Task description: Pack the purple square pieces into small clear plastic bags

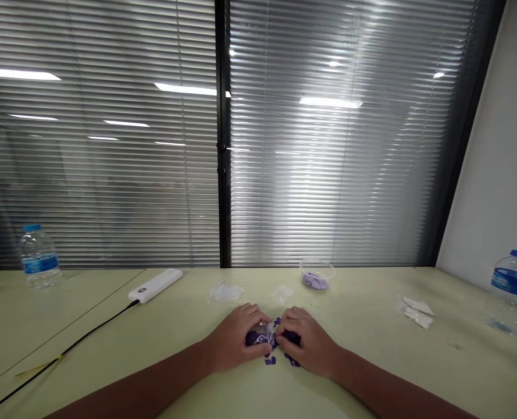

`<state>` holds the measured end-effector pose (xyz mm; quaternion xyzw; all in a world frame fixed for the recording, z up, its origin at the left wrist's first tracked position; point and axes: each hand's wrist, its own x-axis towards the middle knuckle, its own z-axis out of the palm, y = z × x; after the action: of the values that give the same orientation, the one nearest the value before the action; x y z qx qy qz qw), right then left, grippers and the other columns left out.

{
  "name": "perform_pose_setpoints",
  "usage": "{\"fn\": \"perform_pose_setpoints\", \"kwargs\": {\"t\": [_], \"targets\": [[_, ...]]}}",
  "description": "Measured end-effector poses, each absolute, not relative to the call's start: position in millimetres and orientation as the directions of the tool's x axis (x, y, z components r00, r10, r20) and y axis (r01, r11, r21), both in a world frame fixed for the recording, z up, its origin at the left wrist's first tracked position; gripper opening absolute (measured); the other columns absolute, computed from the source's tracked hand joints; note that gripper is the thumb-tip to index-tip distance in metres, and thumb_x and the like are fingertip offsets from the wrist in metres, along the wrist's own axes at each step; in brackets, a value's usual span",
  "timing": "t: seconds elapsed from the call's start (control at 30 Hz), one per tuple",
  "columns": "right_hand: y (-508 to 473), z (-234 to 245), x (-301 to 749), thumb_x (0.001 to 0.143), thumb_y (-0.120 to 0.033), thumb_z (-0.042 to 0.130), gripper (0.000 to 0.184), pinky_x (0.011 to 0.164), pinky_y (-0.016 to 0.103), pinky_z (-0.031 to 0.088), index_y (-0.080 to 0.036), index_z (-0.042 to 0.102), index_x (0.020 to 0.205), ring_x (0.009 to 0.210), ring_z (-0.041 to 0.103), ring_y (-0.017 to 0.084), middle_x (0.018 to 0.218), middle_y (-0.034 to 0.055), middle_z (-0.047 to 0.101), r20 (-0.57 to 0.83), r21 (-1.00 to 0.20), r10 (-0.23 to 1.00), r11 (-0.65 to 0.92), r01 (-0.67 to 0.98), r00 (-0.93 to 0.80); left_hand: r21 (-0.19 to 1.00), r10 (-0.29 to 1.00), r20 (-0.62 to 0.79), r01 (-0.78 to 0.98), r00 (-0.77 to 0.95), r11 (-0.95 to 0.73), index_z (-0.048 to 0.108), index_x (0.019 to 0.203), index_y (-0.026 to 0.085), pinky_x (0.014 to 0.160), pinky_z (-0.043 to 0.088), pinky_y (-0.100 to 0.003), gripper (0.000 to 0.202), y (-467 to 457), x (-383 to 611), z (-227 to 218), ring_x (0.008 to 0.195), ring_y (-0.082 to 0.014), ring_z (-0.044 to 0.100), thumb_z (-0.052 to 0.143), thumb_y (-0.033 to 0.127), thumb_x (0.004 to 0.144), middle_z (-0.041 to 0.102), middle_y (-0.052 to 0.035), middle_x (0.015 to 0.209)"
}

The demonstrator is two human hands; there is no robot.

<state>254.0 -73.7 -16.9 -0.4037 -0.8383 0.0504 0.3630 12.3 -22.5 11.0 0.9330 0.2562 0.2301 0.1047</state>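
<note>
- Right at the center, the person's left hand [232, 338] and right hand [306, 343] meet low on the tabletop [371, 364], both curled closed and gripping a dark purple lump [255, 337] between them.
- Wrapped over the lump is a piece of shiny see-through plastic [264, 334]; the fingers hide much of it, so its exact shape is hard to make out.
- Small, jagged purple scraps [270, 360] lie just below the hands, touching the fingers on the right side.
- Straight ahead sits a see-through round bowl [317, 273] holding pale purple crumbs.
- Nearer the hands, two crinkled see-through plastic bags [225, 293] [283, 295] lie flat, apart from each other.
- Off to the right, crumpled white paper strips [415, 311] rest on the tabletop.
- On the far right, a water bottle [514, 284] with a blue cap and blue label is cut off by the frame's edge.
- Far left, a second water bottle [40, 257] matches it, blue cap and blue label; no writing can be read on either label.
- A white power bank [155, 285] lies at an angle, a black cable [68, 347] trailing from it; its small dark mark is unreadable.
- Behind it all, closed window blinds [319, 163] catch the bright ceiling lights.
</note>
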Motion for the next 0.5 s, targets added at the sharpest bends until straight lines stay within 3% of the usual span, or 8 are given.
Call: {"fn": "perform_pose_setpoints", "kwargs": {"t": [0.5], "targets": [[-75.6,-15.1,253.3,0.092,-0.018,0.069,0.008,0.083,0.036,0.047,-0.025,0.071,0.088,0.089,0.063,0.021,0.089,0.0015,0.069,0.563,-0.396,0.719,0.668,0.630,-0.409,0.323,0.524,0.370,0.422,0.767,-0.847,0.068,0.109,0.024,0.084,0.045,-0.035,0.031,-22.6,11.3,11.0,0.097,-0.0272,0.061,0.079,0.044,0.088,0.068,-0.0047,0.104]]}}
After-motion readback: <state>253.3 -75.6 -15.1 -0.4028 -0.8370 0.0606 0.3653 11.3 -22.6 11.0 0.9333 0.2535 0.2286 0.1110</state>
